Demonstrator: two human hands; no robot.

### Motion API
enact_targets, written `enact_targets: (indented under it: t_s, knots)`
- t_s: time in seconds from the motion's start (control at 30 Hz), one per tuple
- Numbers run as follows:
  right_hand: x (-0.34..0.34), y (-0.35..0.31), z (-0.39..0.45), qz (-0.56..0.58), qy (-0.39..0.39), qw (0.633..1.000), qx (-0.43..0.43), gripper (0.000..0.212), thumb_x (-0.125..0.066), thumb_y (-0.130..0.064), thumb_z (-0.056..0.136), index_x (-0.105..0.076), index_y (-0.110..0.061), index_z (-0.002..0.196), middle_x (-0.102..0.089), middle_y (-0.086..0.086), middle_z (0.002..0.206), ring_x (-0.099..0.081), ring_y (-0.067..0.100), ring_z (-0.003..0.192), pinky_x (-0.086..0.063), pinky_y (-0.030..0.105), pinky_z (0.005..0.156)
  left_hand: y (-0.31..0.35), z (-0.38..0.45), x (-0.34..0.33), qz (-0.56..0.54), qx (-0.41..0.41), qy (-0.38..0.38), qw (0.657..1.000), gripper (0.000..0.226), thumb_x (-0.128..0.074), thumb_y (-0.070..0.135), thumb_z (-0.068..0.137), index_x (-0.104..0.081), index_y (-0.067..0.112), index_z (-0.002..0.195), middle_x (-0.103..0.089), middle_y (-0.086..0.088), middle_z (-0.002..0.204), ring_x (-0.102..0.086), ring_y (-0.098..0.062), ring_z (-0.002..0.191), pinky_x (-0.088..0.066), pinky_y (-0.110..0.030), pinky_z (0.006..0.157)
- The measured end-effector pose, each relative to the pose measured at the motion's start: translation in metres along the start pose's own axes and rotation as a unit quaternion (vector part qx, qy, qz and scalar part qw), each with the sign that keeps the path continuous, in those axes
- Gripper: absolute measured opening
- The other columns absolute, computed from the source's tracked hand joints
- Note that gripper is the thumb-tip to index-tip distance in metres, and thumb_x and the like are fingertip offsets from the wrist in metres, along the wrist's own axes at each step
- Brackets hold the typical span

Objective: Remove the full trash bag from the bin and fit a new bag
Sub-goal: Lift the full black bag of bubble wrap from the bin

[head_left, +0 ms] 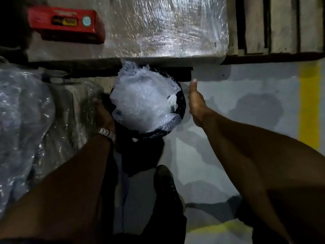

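Observation:
A round black bin (177,124) stands on the grey floor below me, lined with a dark bag and heaped with crumpled clear plastic wrap (142,101). My left hand (102,111), with a metal watch on the wrist, is pressed against the bin's left rim; its fingers are hidden behind the rim, so its grasp is unclear. My right hand (196,101) hovers flat and open just right of the bin, fingers straight, a small gap from the rim.
A plastic-wrapped pallet load (158,27) with a red box (66,23) sits behind the bin. Another wrapped bundle (26,111) lies at left. Wooden pallet slats (277,25) are at top right. A yellow floor line (309,103) runs at right. My dark shoe (165,184) is below the bin.

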State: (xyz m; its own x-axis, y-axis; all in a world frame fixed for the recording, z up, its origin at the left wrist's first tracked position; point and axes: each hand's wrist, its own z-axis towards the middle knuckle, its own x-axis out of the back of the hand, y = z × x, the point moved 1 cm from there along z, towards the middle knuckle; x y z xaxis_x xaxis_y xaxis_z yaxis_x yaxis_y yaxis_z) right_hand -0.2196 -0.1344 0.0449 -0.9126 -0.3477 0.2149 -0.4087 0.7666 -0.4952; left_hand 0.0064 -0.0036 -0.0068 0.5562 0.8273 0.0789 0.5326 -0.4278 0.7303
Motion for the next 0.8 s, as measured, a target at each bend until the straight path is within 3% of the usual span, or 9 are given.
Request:
enact_targets:
  t_s: [0.1,0.27,0.4,0.47,0.53,0.6,0.67,0.73,0.8]
  knots:
    - [-0.006,0.003,0.016,0.039,-0.002,0.999,-0.016,0.082,-0.018,-0.070,0.092,-0.035,-0.012,0.147,-0.039,0.011,0.151,-0.040,0.030,0.136,-0.029,0.045,0.116,-0.011,0.030,0.007,0.059,0.005,-0.013,0.998,0.064,-0.022,0.050,0.099,-0.033,0.007,0.146,-0.032,-0.015,0.152,-0.031,-0.035,0.140,-0.030,-0.041,0.113]
    - [0.000,0.015,0.018,0.057,-0.019,0.997,-0.038,0.098,-0.021,-0.086,0.076,-0.043,-0.018,0.144,-0.049,0.009,0.144,-0.049,0.030,0.128,-0.036,0.048,0.111,-0.002,-0.001,-0.015,0.017,0.024,0.001,1.000,0.068,-0.011,0.053,0.099,-0.045,0.008,0.139,-0.047,-0.017,0.143,-0.048,-0.034,0.127,-0.040,-0.044,0.105]
    - [0.039,0.031,0.012,0.048,-0.002,0.998,-0.046,0.107,-0.018,-0.093,0.065,-0.047,-0.022,0.141,-0.052,0.006,0.142,-0.052,0.029,0.124,-0.037,0.049,0.109,-0.016,-0.020,-0.029,0.027,0.101,-0.050,0.993,0.072,-0.025,0.067,0.090,-0.058,0.016,0.129,-0.060,-0.011,0.126,-0.059,-0.032,0.106,-0.053,-0.033,0.072]
    - [0.070,0.036,0.004,0.047,0.019,0.997,-0.058,0.100,-0.015,-0.088,0.074,-0.049,-0.020,0.139,-0.056,0.007,0.138,-0.055,0.029,0.121,-0.043,0.046,0.104,-0.022,-0.039,-0.051,0.039,0.135,-0.077,0.987,0.074,-0.020,0.072,0.088,-0.067,0.019,0.108,-0.069,-0.006,0.109,-0.065,-0.027,0.087,-0.051,-0.028,0.064]
    - [0.102,0.043,0.001,0.080,0.032,0.994,-0.065,0.095,-0.013,-0.083,0.081,-0.050,-0.018,0.138,-0.059,0.008,0.135,-0.059,0.028,0.115,-0.049,0.039,0.090,-0.027,-0.063,-0.081,0.063,0.166,-0.126,0.976,0.076,-0.010,0.074,0.087,-0.064,0.020,0.086,-0.072,0.000,0.072,-0.066,-0.022,0.059,-0.051,-0.021,0.052]
    - [0.139,0.046,-0.005,0.131,0.041,0.989,-0.061,0.090,-0.012,-0.077,0.087,-0.050,-0.014,0.138,-0.059,0.009,0.133,-0.062,0.023,0.100,-0.048,0.034,0.074,-0.029,-0.087,-0.116,0.092,0.178,-0.142,0.969,0.081,-0.006,0.074,0.087,-0.062,0.016,0.079,-0.068,0.000,0.052,-0.064,-0.023,0.048,-0.050,-0.020,0.043]
    - [0.172,0.050,-0.010,0.175,0.064,0.981,-0.058,0.087,-0.013,-0.074,0.089,-0.052,-0.012,0.136,-0.063,0.010,0.127,-0.060,0.018,0.082,-0.049,0.035,0.070,-0.030,-0.100,-0.147,0.116,0.167,-0.146,0.968,0.082,-0.005,0.073,0.087,-0.061,0.013,0.080,-0.066,0.000,0.046,-0.064,-0.023,0.047,-0.051,-0.022,0.042]
    - [0.206,0.055,-0.009,0.204,0.079,0.974,-0.050,0.086,-0.012,-0.073,0.090,-0.056,-0.012,0.132,-0.067,0.006,0.106,-0.059,0.016,0.077,-0.049,0.035,0.066,-0.036,-0.108,-0.182,0.117,0.171,-0.165,0.964,0.087,-0.005,0.075,0.086,-0.063,0.009,0.088,-0.067,-0.001,0.051,-0.063,-0.025,0.056,-0.056,-0.025,0.050]
    - [0.236,0.063,-0.003,0.231,0.089,0.968,-0.036,0.085,-0.011,-0.072,0.091,-0.057,-0.012,0.129,-0.066,0.003,0.098,-0.060,0.016,0.078,-0.048,0.035,0.063,-0.044,-0.119,-0.218,0.105,0.165,-0.187,0.963,0.094,-0.008,0.075,0.086,-0.060,0.002,0.114,-0.073,-0.004,0.089,-0.063,-0.034,0.094,-0.057,-0.035,0.075]
